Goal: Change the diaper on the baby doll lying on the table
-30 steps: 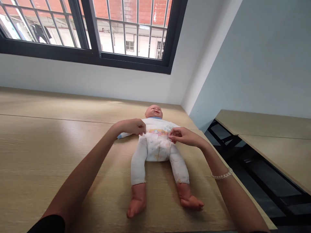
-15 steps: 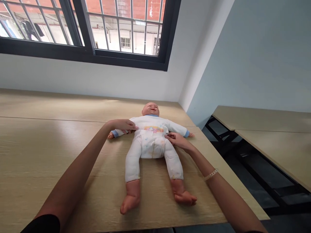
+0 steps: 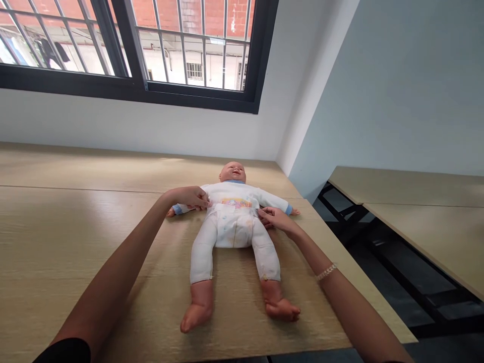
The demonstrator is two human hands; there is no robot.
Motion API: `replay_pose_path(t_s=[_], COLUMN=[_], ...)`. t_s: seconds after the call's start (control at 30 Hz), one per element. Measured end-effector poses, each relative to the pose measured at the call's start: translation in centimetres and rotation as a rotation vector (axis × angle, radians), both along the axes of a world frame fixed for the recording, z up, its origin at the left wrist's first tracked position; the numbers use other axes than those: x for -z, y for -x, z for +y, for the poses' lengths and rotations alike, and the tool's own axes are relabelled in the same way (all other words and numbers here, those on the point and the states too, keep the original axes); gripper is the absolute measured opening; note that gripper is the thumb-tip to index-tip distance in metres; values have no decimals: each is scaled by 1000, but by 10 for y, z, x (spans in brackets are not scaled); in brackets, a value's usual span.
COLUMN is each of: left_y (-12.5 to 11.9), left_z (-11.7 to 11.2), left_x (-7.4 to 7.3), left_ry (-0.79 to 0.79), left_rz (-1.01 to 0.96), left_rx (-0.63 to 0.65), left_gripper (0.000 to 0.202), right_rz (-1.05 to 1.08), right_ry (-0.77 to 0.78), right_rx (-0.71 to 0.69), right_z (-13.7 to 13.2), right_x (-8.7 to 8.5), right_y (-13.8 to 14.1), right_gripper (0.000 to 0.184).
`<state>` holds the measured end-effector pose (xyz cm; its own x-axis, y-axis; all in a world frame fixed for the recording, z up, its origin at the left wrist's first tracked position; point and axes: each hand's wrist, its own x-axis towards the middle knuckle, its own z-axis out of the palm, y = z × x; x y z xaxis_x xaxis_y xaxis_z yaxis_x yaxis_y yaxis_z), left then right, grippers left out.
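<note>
A baby doll [image 3: 228,189] lies on its back on the table, head away from me, arms spread and legs apart. It wears a white suit with blue cuffs, and a printed diaper [image 3: 235,229] sits round its hips over the suit. My left hand [image 3: 193,197] is at the doll's waist on the left, thumb and fingers pinched at the diaper's side edge. On the opposite side of the waist, my right hand [image 3: 274,219] also has its fingers closed at the diaper's edge. The exact grip of the fingertips is partly hidden.
The pale wooden table [image 3: 94,242] runs to the wall, its right edge close to my right forearm. Beyond a gap stands another table [image 3: 423,222] with a black frame. A barred window [image 3: 196,45] is set above.
My left hand has shifted slightly down, its fingers more curled in at the diaper's side. My right hand stays at the waist. The view has tilted slightly, and the doll's legs appear a little further left.
</note>
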<state>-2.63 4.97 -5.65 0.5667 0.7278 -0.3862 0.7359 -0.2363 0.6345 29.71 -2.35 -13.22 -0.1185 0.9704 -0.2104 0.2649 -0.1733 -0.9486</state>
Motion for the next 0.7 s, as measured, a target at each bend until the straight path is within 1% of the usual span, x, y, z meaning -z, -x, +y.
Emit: replay_pose_path(t_s=[0.1,0.2,0.27,0.33,0.43,0.5,0.6,0.67,0.7], left_y=[0,1,1,3,9,16,27,34,36], left_z=[1,3,5,6,8,10,13,15,15], left_x=[2,7,8,7,4,3,1,1,2], left_ry=[14,22,-2,-52,-152,-217,-278,-290,-287], left_rz=[71,50,32,74,229,317,415,468,488], left_rx=[-3,35,44,9,-113,-187,-258,-282,-287], left_gripper=[45,43,42,37,28,28,42,54,60], right_rz=[39,60,59,54,8,-89,-347,-579,-698], right_ry=[4,-28,-51,-71,-140,-224,-381,-501,-552], right_rx=[27,19,21,17,23,68,168,230,253], right_z=[3,4,6,8,12,14,16,16,16], right_x=[2,6,8,10,10,10,8,7,7], right_y=[-3,-6,-8,-11,-17,-22,-33,-42,-47], right_gripper=[31,32,33,33,29,24,16,18,23])
